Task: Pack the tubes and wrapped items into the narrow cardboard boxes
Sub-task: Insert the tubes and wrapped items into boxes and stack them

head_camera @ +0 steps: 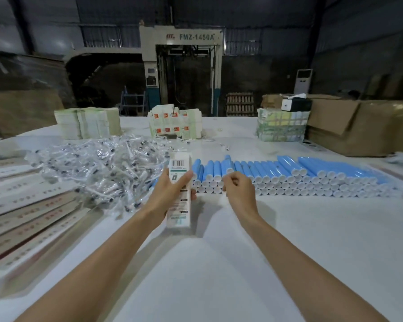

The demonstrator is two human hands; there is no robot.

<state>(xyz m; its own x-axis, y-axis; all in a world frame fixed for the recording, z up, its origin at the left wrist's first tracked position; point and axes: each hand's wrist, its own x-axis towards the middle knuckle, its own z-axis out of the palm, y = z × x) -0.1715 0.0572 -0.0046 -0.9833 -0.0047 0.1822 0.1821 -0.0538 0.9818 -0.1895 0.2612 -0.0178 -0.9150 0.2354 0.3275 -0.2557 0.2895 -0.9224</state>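
Tabletop [219, 263] bears wrapped items [98, 168] left of blue tubes [289, 173], behind held box [180, 163].

The long white table [219, 263] is crowded on three sides. Flat cartons [21, 212] fan out along its left edge, just beside a loose heap of clear-wrapped items [98, 168]. To the right, blue tubes [289, 175] lie stacked in neat rows (white caps facing me). Three bundles of printed card [175, 123] stand well apart along the far edge.
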